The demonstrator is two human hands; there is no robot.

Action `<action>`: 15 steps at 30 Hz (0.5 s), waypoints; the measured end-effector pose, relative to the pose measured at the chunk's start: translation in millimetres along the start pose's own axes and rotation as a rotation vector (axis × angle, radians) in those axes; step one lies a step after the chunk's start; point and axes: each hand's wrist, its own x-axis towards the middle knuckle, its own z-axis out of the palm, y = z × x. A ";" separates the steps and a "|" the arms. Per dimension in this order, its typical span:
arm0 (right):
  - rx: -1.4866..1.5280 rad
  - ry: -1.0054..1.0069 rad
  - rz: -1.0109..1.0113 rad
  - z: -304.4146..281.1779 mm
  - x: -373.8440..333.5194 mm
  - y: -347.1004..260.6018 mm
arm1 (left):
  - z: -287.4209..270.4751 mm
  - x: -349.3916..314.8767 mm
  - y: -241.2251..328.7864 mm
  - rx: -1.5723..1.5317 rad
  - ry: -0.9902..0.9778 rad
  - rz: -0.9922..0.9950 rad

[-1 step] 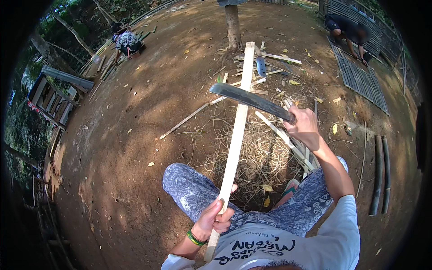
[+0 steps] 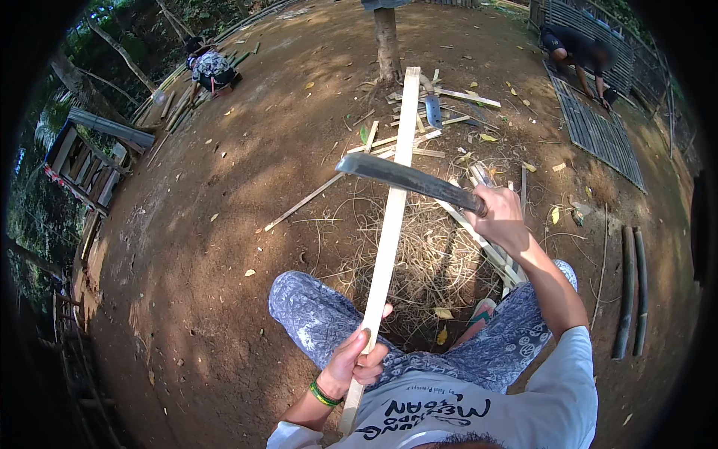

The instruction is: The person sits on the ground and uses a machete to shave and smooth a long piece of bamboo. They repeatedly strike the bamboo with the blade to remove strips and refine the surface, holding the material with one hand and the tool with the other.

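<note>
Bare brown earth (image 2: 194, 247) forms the work surface, with a tree trunk (image 2: 387, 45) at the far side and a slatted panel (image 2: 598, 135) at the upper right. Patterned trousers (image 2: 314, 307) cover the operator's bent legs, knees spread outward, over a pile of shavings (image 2: 434, 254).

Between the knees, one long pale strip (image 2: 389, 239) runs from the torso forward, leaning slightly right toward its far end. One broad-bladed knife (image 2: 407, 176) crosses above its far half, tip to the left, handle to the right; whether blade and strip touch cannot be told.

Right arm: forearm extended forward and inward from the sleeve, elbow bent outward. Right hand (image 2: 499, 215): fingers wrapped around the knife handle in a closed fist. Left arm: forearm short in view, held close to the torso at the lower edge. Left hand (image 2: 351, 365): closed around the strip's near portion, thumb on its upper face, one fingertip showing past the right edge. Wrist: green-and-yellow bracelet (image 2: 325, 396).
</note>
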 end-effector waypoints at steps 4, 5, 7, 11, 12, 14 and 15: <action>-0.002 -0.303 -0.359 14.7 -39.4 -54.0 | -16.5 13.1 2.2 -0.048 -0.024 0.000; 0.040 -0.301 -0.386 16.7 -41.0 -54.7 | -22.1 13.5 0.1 -0.057 -0.018 -0.009; 0.074 -0.320 -0.189 19.4 -29.9 -36.3 | -10.1 7.6 0.0 -0.113 0.088 0.000; -0.097 -0.197 0.050 18.0 -10.3 -10.6 | -9.4 1.8 -0.5 -0.104 0.001 0.014; -0.095 -0.247 0.047 21.0 -16.4 -8.9 | -8.7 3.6 0.3 -0.093 0.004 0.015; -0.010 -0.302 -0.154 18.7 -26.8 -25.8 | -9.7 5.0 -0.1 -0.077 0.018 0.020; 0.090 -0.335 -0.210 18.9 -35.0 -34.9 | -10.1 5.9 0.7 -0.068 0.022 0.014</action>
